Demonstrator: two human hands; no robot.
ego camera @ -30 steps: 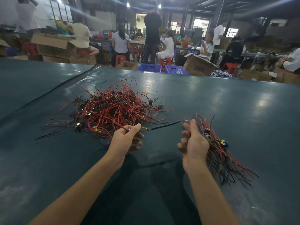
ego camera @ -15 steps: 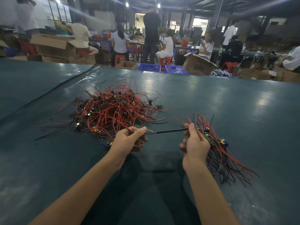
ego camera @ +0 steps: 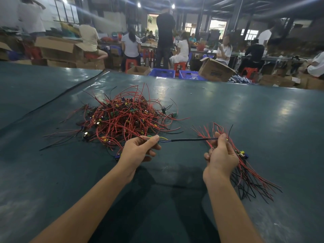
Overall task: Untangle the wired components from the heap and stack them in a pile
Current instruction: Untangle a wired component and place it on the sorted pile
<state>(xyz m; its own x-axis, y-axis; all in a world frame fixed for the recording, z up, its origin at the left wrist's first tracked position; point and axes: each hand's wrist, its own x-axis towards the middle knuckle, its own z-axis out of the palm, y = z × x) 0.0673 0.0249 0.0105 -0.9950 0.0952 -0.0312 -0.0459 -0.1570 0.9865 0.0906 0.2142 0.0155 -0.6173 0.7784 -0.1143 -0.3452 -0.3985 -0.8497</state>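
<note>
A tangled heap (ego camera: 122, 118) of red and black wires with small components lies on the dark green table (ego camera: 245, 111), left of centre. A sorted pile (ego camera: 245, 172) of the same wired parts lies at the right. Between my hands stretches one wired component (ego camera: 189, 140), a black-sleeved lead with yellow and blue strands at its left end. My left hand (ego camera: 140, 151) pinches its component end just in front of the heap. My right hand (ego camera: 220, 155) pinches the lead's other end above the near part of the pile.
Beyond the table's far edge stand cardboard boxes (ego camera: 215, 69), blue crates (ego camera: 162, 73) and red stools (ego camera: 131, 63), with several people seated or standing at work. A seam (ego camera: 70, 90) runs across the table cover at the left.
My right hand has taken hold of the black lead, which it did not hold a second ago. Both hands have lifted it and pulled it straight between them.
</note>
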